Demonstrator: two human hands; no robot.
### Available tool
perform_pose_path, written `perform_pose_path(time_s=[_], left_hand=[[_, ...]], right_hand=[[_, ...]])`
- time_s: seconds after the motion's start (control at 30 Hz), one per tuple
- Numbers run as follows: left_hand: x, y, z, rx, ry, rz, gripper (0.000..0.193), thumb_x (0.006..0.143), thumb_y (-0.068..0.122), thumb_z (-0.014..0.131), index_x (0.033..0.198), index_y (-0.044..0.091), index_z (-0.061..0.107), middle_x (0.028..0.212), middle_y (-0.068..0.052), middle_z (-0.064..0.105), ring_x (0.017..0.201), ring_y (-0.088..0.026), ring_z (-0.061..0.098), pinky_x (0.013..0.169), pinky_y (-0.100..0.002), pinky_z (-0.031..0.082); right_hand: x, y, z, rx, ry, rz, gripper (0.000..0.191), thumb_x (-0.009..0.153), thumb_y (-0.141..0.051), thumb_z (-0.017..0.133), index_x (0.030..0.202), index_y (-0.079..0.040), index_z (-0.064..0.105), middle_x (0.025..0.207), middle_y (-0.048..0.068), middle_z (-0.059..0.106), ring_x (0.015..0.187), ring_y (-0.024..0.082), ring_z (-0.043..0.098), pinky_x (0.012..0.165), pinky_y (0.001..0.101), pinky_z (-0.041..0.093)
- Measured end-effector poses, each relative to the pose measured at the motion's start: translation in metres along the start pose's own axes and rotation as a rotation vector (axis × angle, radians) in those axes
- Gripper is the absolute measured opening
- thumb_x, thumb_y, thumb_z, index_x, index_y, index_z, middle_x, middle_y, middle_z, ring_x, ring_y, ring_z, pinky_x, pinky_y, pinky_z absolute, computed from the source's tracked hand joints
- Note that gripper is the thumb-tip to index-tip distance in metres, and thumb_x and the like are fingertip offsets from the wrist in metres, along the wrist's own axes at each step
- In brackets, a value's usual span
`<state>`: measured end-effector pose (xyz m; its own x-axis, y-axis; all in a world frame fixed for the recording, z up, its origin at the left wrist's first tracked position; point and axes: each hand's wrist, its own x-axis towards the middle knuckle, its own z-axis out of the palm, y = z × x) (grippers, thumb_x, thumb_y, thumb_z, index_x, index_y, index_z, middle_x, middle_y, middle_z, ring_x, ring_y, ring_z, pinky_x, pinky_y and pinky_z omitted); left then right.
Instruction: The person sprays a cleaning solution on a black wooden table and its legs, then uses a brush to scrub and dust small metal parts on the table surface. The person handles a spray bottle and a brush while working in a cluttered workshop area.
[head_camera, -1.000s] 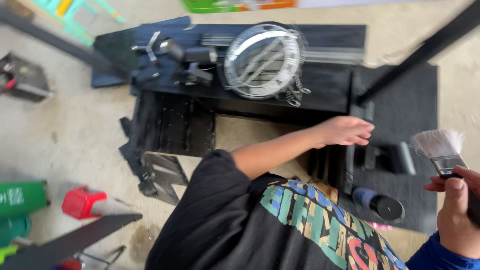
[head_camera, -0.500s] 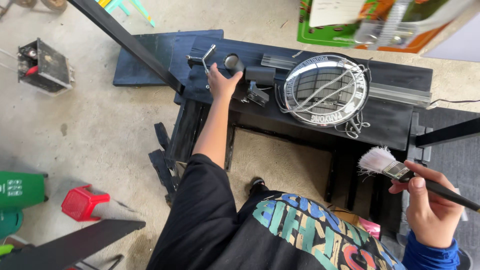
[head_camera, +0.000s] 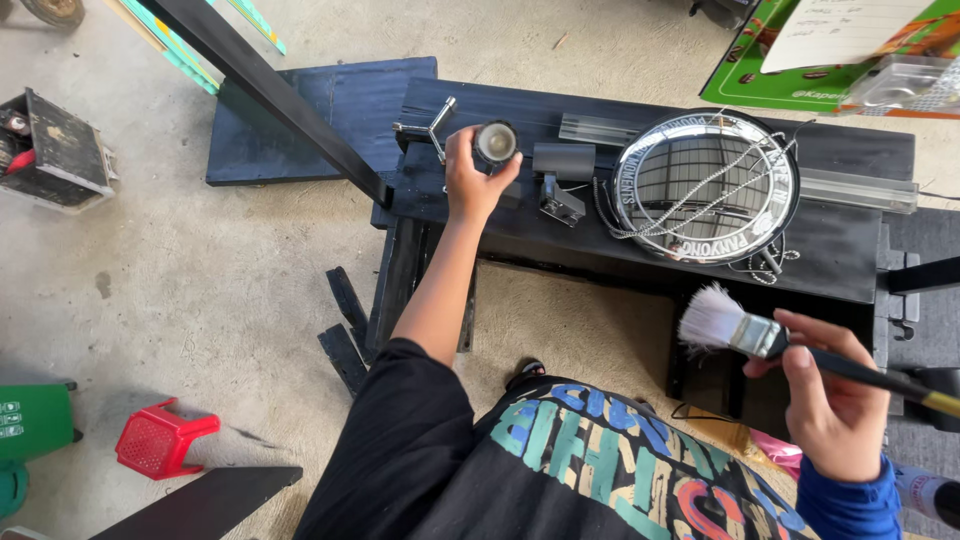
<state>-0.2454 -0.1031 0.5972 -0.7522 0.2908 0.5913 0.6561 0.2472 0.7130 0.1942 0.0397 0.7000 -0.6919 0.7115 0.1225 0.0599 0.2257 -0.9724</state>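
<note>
— What's below you?
— Concrete floor, black-painted bench (head_camera: 560, 225). My left hand (head_camera: 470, 180) grips a small spotlight (head_camera: 496, 143) on it; my right hand (head_camera: 835, 400) clasps a paintbrush (head_camera: 745, 330), bristles clean. The spotlight seems unbrushed.

Left hand (head_camera: 470, 180) wrapped around a small black cylinder (head_camera: 495, 145) with a pale round face, lifted at the edge of the black bench (head_camera: 640, 235); bent metal bracket (head_camera: 432, 125) just beside it. Right hand (head_camera: 830, 400) grips a dark-handled paintbrush (head_camera: 770, 340), white bristles pointing left (held off the bench, touching nothing). Chrome ring (head_camera: 705, 185) with chains draped across lies on the bench top, red stool (head_camera: 160, 440) on the concrete floor (head_camera: 180, 290) well off to the left
</note>
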Motion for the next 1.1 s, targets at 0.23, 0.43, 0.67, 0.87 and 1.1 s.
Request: perform_pose_path(time_s=[0.23,0.43,0.67,0.87,1.1], left_hand=[[-0.014,0.059,-0.023,-0.047,-0.245,0.522,0.073,0.06,0.026,0.098,0.115,0.007,0.055,0.134,-0.009,0.062,0.133,-0.029,0.058,0.122,-0.056,0.033],[-0.05,0.123,-0.02,-0.145,-0.315,0.639,0.073,0.071,0.025,0.099,0.125,0.006,0.054,0.141,-0.008,0.057,0.135,-0.029,0.057,0.125,-0.052,0.038],[-0.061,0.183,0.012,-0.165,-0.287,0.717,0.062,0.077,0.026,0.095,0.121,0.008,0.055,0.135,-0.007,0.059,0.131,-0.028,0.06,0.125,-0.052,0.038],[-0.081,0.223,0.051,-0.157,-0.26,0.812,0.057,0.082,0.024,0.091,0.122,0.007,0.055,0.132,-0.009,0.059,0.129,-0.029,0.06,0.123,-0.052,0.038],[-0.102,0.255,0.084,-0.189,-0.212,0.85,0.063,0.079,0.025,0.095,0.122,0.009,0.052,0.133,-0.008,0.059,0.128,-0.029,0.059,0.122,-0.052,0.036]], right_hand=[[0.054,-0.046,0.071,-0.332,-0.297,-0.476,0.028,0.09,-0.005,0.07,0.117,0.002,0.067,0.106,0.014,0.074,0.093,0.022,0.074,0.084,0.0303,0.057],[0.067,-0.063,0.07,-0.467,-0.133,-0.687,0.022,0.092,-0.001,0.076,0.113,0.0,0.069,0.1,0.015,0.072,0.088,0.029,0.071,0.083,0.0364,0.056],[0.043,-0.076,0.001,-0.361,-0.131,-0.652,0.02,0.09,0.001,0.075,0.109,0.002,0.07,0.092,0.014,0.071,0.082,0.023,0.072,0.073,0.0296,0.057],[0.032,-0.034,-0.031,-0.444,0.092,-0.605,0.011,0.093,-0.001,0.076,0.102,0.004,0.071,0.089,0.016,0.073,0.078,0.023,0.073,0.072,0.0303,0.058],[0.018,-0.024,-0.058,0.205,0.166,-0.434,0.012,0.11,-0.006,0.059,0.112,0.005,0.064,0.103,0.01,0.073,0.084,0.013,0.073,0.079,0.0261,0.061]])
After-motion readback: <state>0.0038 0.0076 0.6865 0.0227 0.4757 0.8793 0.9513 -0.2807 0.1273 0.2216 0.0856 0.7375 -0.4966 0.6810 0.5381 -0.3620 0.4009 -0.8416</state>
